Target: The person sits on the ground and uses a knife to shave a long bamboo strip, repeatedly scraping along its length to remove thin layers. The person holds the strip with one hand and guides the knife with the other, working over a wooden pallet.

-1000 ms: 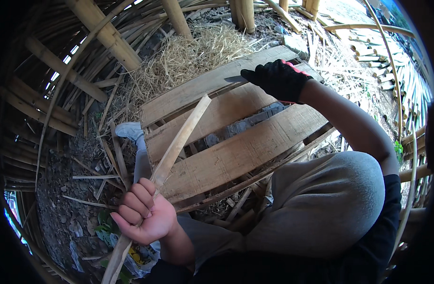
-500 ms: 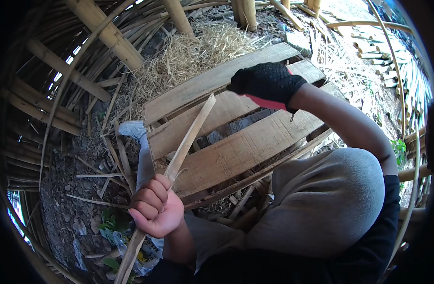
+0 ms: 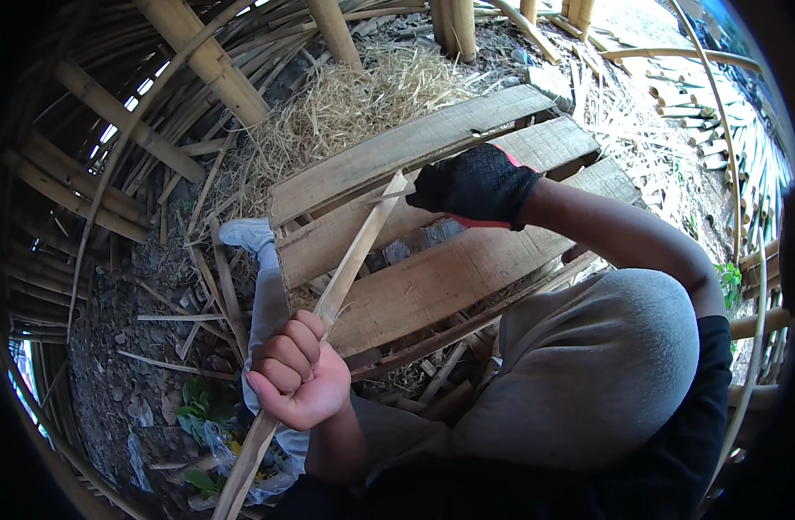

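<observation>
My left hand (image 3: 300, 373), bare, is wrapped round a long split bamboo strip (image 3: 356, 256). The strip slants from the lower left up over a low slatted wooden bench (image 3: 432, 282). My right hand (image 3: 474, 185), in a black and red glove, is closed near the strip's far end. From its fingers a thin blade, seemingly a knife's (image 3: 387, 198), points left and lies across the strip just below the tip. The handle is hidden inside the glove.
A heap of pale shavings (image 3: 354, 113) lies beyond the bench. Bamboo poles (image 3: 207, 65) stand at the back left, and cut bamboo (image 3: 710, 130) is stacked at the far right. Offcuts (image 3: 228, 290), leaves and a plastic bag (image 3: 228, 442) are at left, near my shoe (image 3: 246, 234).
My right hand has come down and left toward me, and the blade now shows across the strip. My left hand still grips the strip, shifted slightly.
</observation>
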Tool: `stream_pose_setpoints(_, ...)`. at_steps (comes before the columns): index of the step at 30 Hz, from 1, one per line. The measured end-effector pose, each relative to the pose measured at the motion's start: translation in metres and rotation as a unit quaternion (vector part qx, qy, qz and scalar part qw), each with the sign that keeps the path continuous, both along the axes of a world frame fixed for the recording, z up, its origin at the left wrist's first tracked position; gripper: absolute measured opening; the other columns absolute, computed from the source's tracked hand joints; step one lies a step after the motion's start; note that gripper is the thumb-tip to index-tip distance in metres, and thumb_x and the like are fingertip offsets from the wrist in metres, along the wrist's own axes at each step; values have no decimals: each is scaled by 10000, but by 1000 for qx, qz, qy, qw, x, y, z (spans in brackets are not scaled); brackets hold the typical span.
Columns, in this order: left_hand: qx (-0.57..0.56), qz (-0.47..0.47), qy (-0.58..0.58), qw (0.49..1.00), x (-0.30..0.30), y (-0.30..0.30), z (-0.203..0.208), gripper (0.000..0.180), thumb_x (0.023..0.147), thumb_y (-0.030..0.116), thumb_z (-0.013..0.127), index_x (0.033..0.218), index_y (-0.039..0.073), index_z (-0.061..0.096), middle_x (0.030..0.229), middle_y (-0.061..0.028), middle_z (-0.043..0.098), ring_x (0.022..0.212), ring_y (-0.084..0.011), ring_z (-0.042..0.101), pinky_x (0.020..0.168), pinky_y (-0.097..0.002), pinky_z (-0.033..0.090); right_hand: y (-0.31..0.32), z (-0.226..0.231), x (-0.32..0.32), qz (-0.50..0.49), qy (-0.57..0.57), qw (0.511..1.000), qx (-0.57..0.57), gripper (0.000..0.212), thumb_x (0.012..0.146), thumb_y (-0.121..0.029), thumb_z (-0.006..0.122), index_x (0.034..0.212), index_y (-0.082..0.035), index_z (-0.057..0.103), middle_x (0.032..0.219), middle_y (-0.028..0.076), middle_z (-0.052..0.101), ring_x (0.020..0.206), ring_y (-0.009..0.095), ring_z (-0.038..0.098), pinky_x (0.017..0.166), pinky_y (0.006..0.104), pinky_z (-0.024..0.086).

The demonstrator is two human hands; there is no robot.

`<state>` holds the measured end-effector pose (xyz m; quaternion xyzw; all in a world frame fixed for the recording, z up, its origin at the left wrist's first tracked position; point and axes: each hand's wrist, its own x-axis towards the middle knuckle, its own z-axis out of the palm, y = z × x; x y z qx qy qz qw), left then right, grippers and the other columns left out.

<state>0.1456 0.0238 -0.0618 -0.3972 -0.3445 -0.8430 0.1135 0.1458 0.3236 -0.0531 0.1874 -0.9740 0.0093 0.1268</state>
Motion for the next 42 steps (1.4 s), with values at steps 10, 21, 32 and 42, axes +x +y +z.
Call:
stream_pose_setpoints(10,12,-12,-1,1000,-3,5,-1,513,1065,299,297,573,189,208,533,42,186,510,-114,162,578,-309,205,295,-16,16,-506,8,839,199,268,914,-182,511,943,-56,745,903,177,748,815,310,750,683,454,586)
stream_pose_setpoints(21,19,34,-20,999,2,-1,1,518,1065,299,296,564,183,231,524,42,213,490,-113,181,556,-310,210,17,23,-17,-187,-66,974,-114,217,975,-247,560,1106,-141,697,973,96,722,919,307,696,802,409,544)
stream_pose_setpoints(32,69,70,-100,990,9,24,5,501,1067,309,288,585,192,223,527,41,216,493,-110,187,565,-299,219,-72,16,23,82,-27,990,-113,226,969,-270,552,1131,-210,698,904,80,705,804,303,713,683,426,570)
stream_pose_setpoints(42,30,47,-62,997,14,28,9,485,1058,290,289,587,199,222,533,39,216,512,-108,186,590,-306,227,0,4,-18,-73,-73,994,40,276,977,-327,542,1084,-142,716,937,135,725,855,328,720,715,434,576)
